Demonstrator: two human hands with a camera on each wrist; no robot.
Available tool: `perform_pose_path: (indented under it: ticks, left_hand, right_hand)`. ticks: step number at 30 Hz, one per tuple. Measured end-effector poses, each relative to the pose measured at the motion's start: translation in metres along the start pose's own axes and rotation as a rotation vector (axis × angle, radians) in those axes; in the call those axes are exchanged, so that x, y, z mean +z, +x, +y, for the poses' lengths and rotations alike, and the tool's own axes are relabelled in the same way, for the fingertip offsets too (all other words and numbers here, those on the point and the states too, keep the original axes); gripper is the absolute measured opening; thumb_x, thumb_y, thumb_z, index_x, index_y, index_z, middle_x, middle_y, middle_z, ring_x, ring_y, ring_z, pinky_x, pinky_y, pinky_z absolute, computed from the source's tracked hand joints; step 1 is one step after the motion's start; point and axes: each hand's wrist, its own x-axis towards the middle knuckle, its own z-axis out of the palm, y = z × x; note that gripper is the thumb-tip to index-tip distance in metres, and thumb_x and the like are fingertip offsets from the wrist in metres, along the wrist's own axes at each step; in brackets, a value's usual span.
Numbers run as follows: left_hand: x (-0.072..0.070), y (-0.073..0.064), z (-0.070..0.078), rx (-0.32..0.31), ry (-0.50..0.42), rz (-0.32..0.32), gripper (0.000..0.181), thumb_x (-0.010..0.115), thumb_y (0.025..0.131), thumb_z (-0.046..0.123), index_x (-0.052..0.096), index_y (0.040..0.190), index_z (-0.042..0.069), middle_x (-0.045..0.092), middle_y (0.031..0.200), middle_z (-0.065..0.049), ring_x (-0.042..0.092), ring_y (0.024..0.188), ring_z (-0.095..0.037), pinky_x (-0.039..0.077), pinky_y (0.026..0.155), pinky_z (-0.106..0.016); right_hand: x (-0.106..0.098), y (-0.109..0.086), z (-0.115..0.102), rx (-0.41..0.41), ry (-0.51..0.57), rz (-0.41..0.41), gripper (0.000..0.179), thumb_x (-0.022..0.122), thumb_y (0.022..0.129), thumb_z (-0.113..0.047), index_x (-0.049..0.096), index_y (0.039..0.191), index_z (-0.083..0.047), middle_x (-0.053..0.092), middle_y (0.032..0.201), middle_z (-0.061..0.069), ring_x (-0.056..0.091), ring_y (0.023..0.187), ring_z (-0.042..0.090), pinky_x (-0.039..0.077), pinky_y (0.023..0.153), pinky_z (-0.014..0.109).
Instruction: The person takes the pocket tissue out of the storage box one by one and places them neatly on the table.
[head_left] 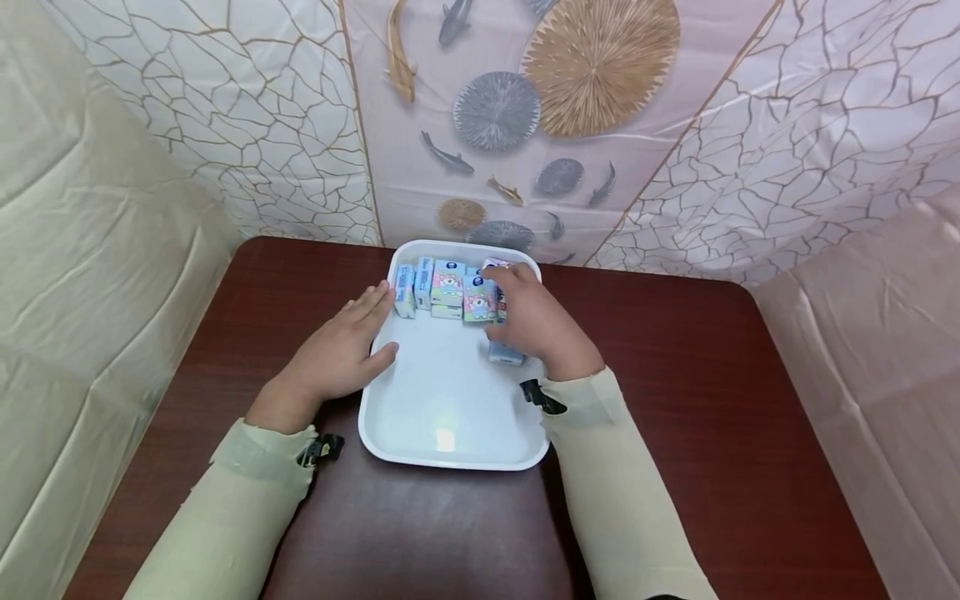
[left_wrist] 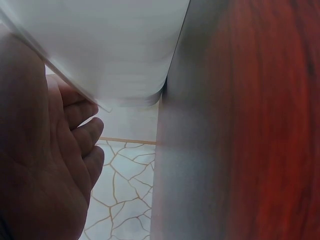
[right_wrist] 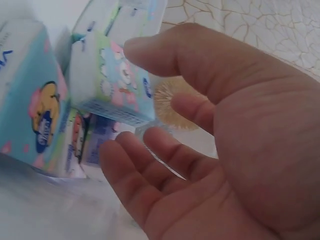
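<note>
A white tray [head_left: 442, 392] lies on the table, with several small printed tissue packs [head_left: 447, 283] standing in a row along its far end. My left hand [head_left: 333, 354] rests at the tray's left rim, fingers extended and thumb spread over the edge. In the left wrist view its palm lies beside the tray wall [left_wrist: 115, 55]. Over the right end of the row is my right hand [head_left: 536, 321], fingers loosely bent and apart. Its thumb is close to a pastel tissue pack with a bear print [right_wrist: 117, 75]; contact is unclear. Some packs are partly hidden behind this hand.
One blue tissue pack [head_left: 506, 354] lies nearer, by the tray's right wall. The dark red-brown table [head_left: 712, 417] extends on both sides. A patterned cloth backdrop [head_left: 300, 125] hangs behind it, and pale cloth [head_left: 877, 358] flanks it.
</note>
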Motion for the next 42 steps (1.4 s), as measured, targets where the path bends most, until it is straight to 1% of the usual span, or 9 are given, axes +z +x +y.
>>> perform_pose_path:
  ticks: [8, 14, 17, 24, 35, 38, 42]
  left_hand:
    - [0.0, 0.0, -0.001, 0.004, -0.003, 0.002, 0.082, 0.051, 0.106, 0.048, 0.012, 0.17, 0.014, 0.009, 0.178, -0.004, 0.011, 0.165, -0.027, 0.017, 0.133, -0.051]
    - [0.001, 0.001, -0.001, 0.001, -0.007, 0.003, 0.082, 0.052, 0.106, 0.048, 0.013, 0.17, 0.013, 0.009, 0.178, -0.004, 0.011, 0.166, -0.027, 0.017, 0.133, -0.051]
    - [0.001, 0.001, -0.001, 0.001, -0.006, 0.006, 0.082, 0.052, 0.106, 0.047, 0.013, 0.17, 0.013, 0.009, 0.178, -0.004, 0.011, 0.166, -0.027, 0.017, 0.133, -0.05]
    - [0.001, 0.0, -0.001, 0.004, -0.013, 0.01, 0.082, 0.052, 0.106, 0.047, 0.013, 0.17, 0.012, 0.009, 0.178, -0.004, 0.012, 0.165, -0.027, 0.017, 0.133, -0.05]
    - [0.002, 0.001, -0.002, 0.004, -0.013, 0.006, 0.082, 0.052, 0.106, 0.047, 0.013, 0.17, 0.013, 0.009, 0.178, -0.004, 0.011, 0.165, -0.027, 0.017, 0.133, -0.05]
    - [0.003, 0.001, -0.003, 0.004, -0.009, 0.009, 0.083, 0.052, 0.106, 0.048, 0.013, 0.17, 0.013, 0.009, 0.178, -0.004, 0.011, 0.166, -0.027, 0.017, 0.133, -0.051]
    - [0.003, 0.002, -0.003, 0.002, -0.01, 0.008, 0.083, 0.052, 0.106, 0.049, 0.013, 0.17, 0.014, 0.008, 0.178, -0.003, 0.01, 0.166, -0.027, 0.017, 0.133, -0.051]
  right_hand:
    - [0.007, 0.009, 0.002, 0.005, 0.002, 0.003, 0.091, 0.088, 0.083, -0.016, 0.042, 0.161, -0.029, 0.039, 0.157, 0.012, 0.056, 0.117, 0.024, 0.059, 0.099, 0.041]
    - [0.009, 0.012, 0.002, -0.006, 0.007, -0.007, 0.094, 0.086, 0.085, -0.013, 0.037, 0.164, -0.028, 0.038, 0.155, 0.014, 0.054, 0.119, 0.024, 0.057, 0.098, 0.041]
    - [0.011, 0.013, 0.003, 0.004, 0.006, -0.009, 0.095, 0.086, 0.085, -0.013, 0.036, 0.164, -0.028, 0.039, 0.154, 0.014, 0.054, 0.117, 0.024, 0.058, 0.097, 0.04]
    - [0.015, 0.018, 0.003, 0.033, -0.008, -0.021, 0.097, 0.086, 0.086, -0.014, 0.033, 0.166, -0.029, 0.038, 0.154, 0.012, 0.053, 0.117, 0.023, 0.057, 0.103, 0.041]
    - [0.018, 0.021, 0.002, 0.064, 0.003, -0.029, 0.095, 0.084, 0.087, -0.012, 0.034, 0.166, -0.029, 0.035, 0.156, 0.011, 0.049, 0.12, 0.024, 0.057, 0.105, 0.042]
    - [0.019, 0.022, 0.002, 0.06, -0.004, -0.029, 0.093, 0.083, 0.088, -0.012, 0.034, 0.165, -0.028, 0.036, 0.155, 0.011, 0.049, 0.12, 0.024, 0.057, 0.105, 0.041]
    - [0.02, 0.023, 0.003, 0.049, -0.017, -0.026, 0.092, 0.082, 0.088, -0.012, 0.035, 0.165, -0.026, 0.037, 0.153, 0.012, 0.049, 0.119, 0.023, 0.057, 0.102, 0.039]
